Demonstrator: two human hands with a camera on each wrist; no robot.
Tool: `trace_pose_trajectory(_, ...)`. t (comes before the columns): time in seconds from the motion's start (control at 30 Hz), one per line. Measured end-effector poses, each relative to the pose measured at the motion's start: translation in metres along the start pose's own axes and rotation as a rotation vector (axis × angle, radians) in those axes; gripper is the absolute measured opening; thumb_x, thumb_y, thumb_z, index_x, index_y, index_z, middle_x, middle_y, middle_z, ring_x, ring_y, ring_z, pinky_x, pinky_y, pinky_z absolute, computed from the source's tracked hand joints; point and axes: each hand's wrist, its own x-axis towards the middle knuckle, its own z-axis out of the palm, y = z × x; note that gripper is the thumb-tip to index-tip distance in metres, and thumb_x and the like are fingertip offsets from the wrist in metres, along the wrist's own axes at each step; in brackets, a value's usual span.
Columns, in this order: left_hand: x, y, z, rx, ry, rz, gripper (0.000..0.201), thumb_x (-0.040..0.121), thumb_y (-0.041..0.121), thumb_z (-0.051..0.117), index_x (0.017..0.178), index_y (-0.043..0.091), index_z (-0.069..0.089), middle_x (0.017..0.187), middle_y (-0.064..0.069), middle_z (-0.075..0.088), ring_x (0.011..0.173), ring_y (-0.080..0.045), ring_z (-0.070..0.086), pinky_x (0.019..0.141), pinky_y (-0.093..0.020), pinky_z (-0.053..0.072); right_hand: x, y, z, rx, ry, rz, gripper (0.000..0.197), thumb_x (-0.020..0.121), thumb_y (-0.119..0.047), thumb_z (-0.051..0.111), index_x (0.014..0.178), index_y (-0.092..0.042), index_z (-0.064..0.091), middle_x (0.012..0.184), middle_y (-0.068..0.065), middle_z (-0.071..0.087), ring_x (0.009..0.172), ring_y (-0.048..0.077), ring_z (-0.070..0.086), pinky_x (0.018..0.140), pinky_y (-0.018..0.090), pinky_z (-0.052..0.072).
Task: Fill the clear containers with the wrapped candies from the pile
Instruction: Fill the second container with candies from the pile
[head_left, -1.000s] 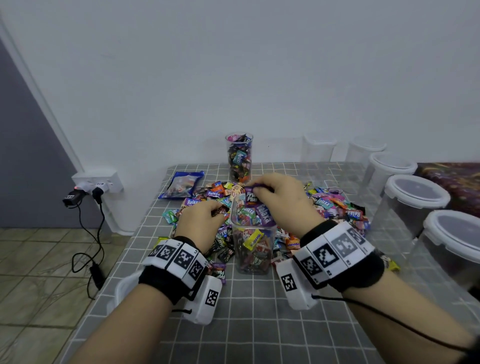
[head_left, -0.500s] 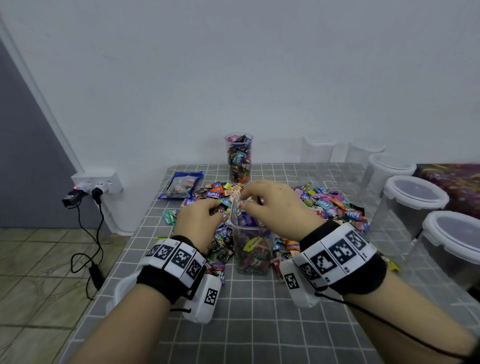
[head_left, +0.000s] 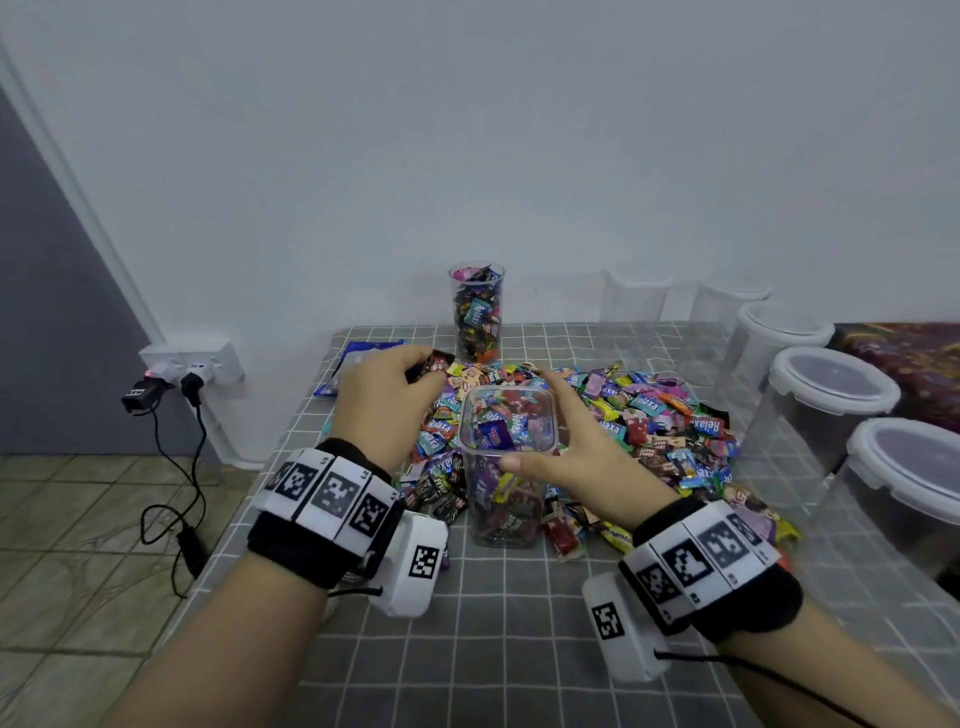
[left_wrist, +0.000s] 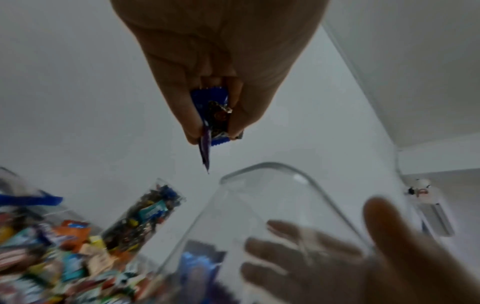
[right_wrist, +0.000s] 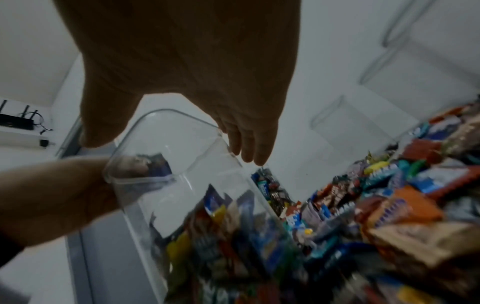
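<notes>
Left of centre in the head view, my left hand (head_left: 387, 395) pinches a small bunch of wrapped candies (left_wrist: 217, 115), fingers and thumb curled round them, just off the upper left corner of the square clear container (head_left: 508, 457) and not yet over its mouth. Behind that, centre frame against the wall, the tall round container (head_left: 476, 314) looks packed to the brim, so I'd call that one done. Centre now: the square container stands on the gridded table (head_left: 498, 649), filled most of the way but with room below the rim. My right hand (head_left: 576, 457) spreads wide around its right side, thumb at the near rim, fingers straight along the far edge, steadying it and holding no candy. Right of that the pile (head_left: 665, 426) lies thick, touching the container's base, plenty left to move. Far right, a row of lidded containers (head_left: 831, 384) runs up the edge of the frame; lids on and seemingly nothing in them, so most of the job is ahead. Hard to read: how many sweets I'm pinching, since my fingers cover them; the two containers at the wall (head_left: 636, 299) are faint, and whether they're lidded I can't say; the nearest lidded one is cut off by the frame; both wrist views are smeared low down
</notes>
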Motion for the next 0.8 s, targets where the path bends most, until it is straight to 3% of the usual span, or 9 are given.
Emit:
trace_pose_trajectory(0.07,-0.001,0.01,0.0,-0.075,-0.018,0.02,0.012,0.085,0.012,0.061,0.091,0.014,0.072,0.065,0.012,0.059,0.064,-0.008,0.052,0.063,-0.024,0.04,0.0,0.005,0.003,0.076,-0.028,0.006,0.082,0.079,-0.022,0.075,0.136,-0.033,0.017,0.125,-0.031,0.037,0.094,-0.031,0.043,0.077,-0.005,0.035)
trace_pose_trajectory(0.13,-0.001,0.017,0.003,-0.135,-0.069,0.04,0.015,0.085,0.011,0.062,0.088,0.022,0.071,0.062,0.018,0.059,0.06,0.001,0.052,0.061,-0.018,0.041,0.003,0.01,0.006,0.08,-0.039,0.001,0.075,0.08,-0.015,0.073,0.131,-0.033,0.022,0.112,-0.031,0.04,0.083,-0.034,0.045,0.07,-0.005,0.038)
trace_pose_trajectory(0.2,-0.002,0.021,0.008,-0.167,-0.128,0.058,0.02,0.084,0.009,0.062,0.083,0.028,0.068,0.061,0.02,0.061,0.059,0.005,0.054,0.06,-0.012,0.042,0.005,0.013,0.007,0.064,-0.028,0.004,0.075,0.077,-0.019,0.076,0.135,-0.028,0.029,0.111,-0.028,0.043,0.086,-0.032,0.047,0.072,-0.003,0.04)
trace_pose_trajectory(0.27,-0.003,0.021,0.014,-0.141,-0.182,0.068,0.016,0.084,0.01,0.064,0.087,0.024,0.07,0.069,0.016,0.065,0.064,0.003,0.057,0.065,-0.013,0.045,0.006,0.013,0.005,0.074,-0.018,0.002,0.075,0.075,-0.018,0.078,0.135,-0.024,0.033,0.11,-0.026,0.046,0.087,-0.029,0.049,0.072,-0.002,0.04)
trace_pose_trajectory(0.37,-0.005,0.02,0.022,-0.05,-0.251,0.081,0.024,0.085,0.015,0.064,0.109,0.014,0.069,0.091,0.001,0.07,0.082,-0.01,0.061,0.079,-0.023,0.048,0.008,0.016,0.005,0.059,-0.005,0.0,0.078,0.073,-0.02,0.079,0.135,-0.024,0.033,0.11,-0.026,0.047,0.095,-0.021,0.05,0.076,0.0,0.04)
trace_pose_trajectory(0.43,-0.006,0.02,0.023,-0.024,-0.264,0.089,0.029,0.086,0.018,0.064,0.114,0.014,0.067,0.099,-0.001,0.07,0.09,-0.014,0.062,0.087,-0.032,0.049,0.009,0.017,0.005,0.05,-0.001,-0.004,0.082,0.071,-0.025,0.08,0.138,-0.023,0.032,0.114,-0.025,0.046,0.104,-0.014,0.047,0.084,0.003,0.038)
trace_pose_trajectory(0.57,-0.01,0.026,0.023,0.06,-0.289,0.12,0.032,0.086,0.021,0.063,0.118,0.018,0.065,0.106,0.002,0.07,0.098,-0.014,0.062,0.091,-0.035,0.047,0.01,0.021,0.006,0.026,-0.001,0.003,0.098,0.059,-0.046,0.078,0.141,-0.02,0.031,0.127,-0.013,0.046,0.121,0.006,0.045,0.102,0.027,0.039)
trace_pose_trajectory(0.7,-0.012,0.031,0.023,0.168,-0.329,0.166,0.029,0.085,0.029,0.064,0.114,0.031,0.066,0.102,0.008,0.07,0.094,-0.009,0.061,0.086,-0.029,0.047,0.014,0.027,0.007,0.057,0.009,-0.017,0.082,0.065,-0.032,0.085,0.133,-0.024,0.039,0.122,-0.015,0.055,0.111,-0.005,0.052,0.095,0.024,0.043)
trace_pose_trajectory(0.8,-0.013,0.033,0.024,0.235,-0.344,0.18,0.025,0.086,0.034,0.062,0.11,0.037,0.068,0.098,0.011,0.069,0.094,-0.004,0.06,0.082,-0.023,0.044,0.014,0.028,0.008,0.068,0.022,-0.041,0.086,0.059,-0.041,0.083,0.132,-0.028,0.041,0.124,-0.014,0.057,0.115,-0.001,0.054,0.098,0.03,0.045)
